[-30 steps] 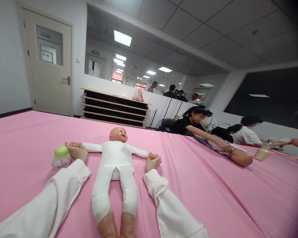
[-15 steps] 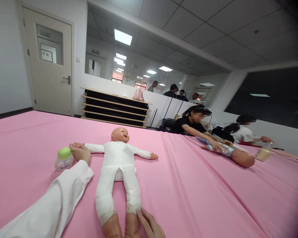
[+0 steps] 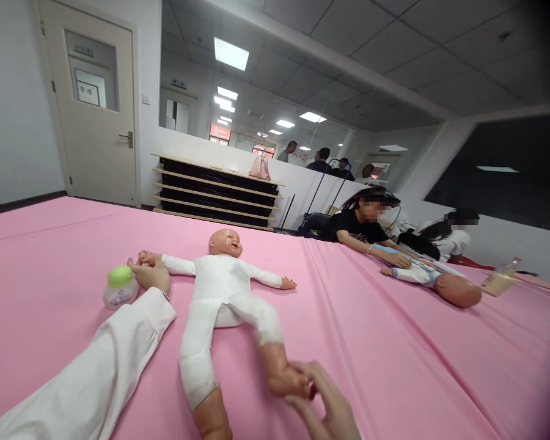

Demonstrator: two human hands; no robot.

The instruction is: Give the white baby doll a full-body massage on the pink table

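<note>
A baby doll (image 3: 222, 281) with a white cloth body lies face up on a pink-covered table (image 3: 357, 342), arms spread. My left hand (image 3: 154, 276), in a white sleeve, is closed around the doll's hand at the left. Beside my left fingers stands a small clear jar (image 3: 120, 290) with a green lid and a label. At the lower right, my right hand (image 3: 327, 397) grips the doll's foot (image 3: 288, 379) between thumb and fingers, with that leg bent and swung outward. The doll's other leg (image 3: 199, 366) stays straight, its foot cut off by the bottom edge.
Across the table at the right, a person in black (image 3: 362, 226) handles another doll (image 3: 453, 287). A bottle of yellowish liquid (image 3: 502, 278) stands past it. Further right sits a person in white (image 3: 456, 238). Stacked shelves (image 3: 220, 195) stand by the back wall.
My right hand has gone from beside the doll's lower leg to its foot, taken hold, and moved the leg to the right and up. My left hand stays at the doll's hand.
</note>
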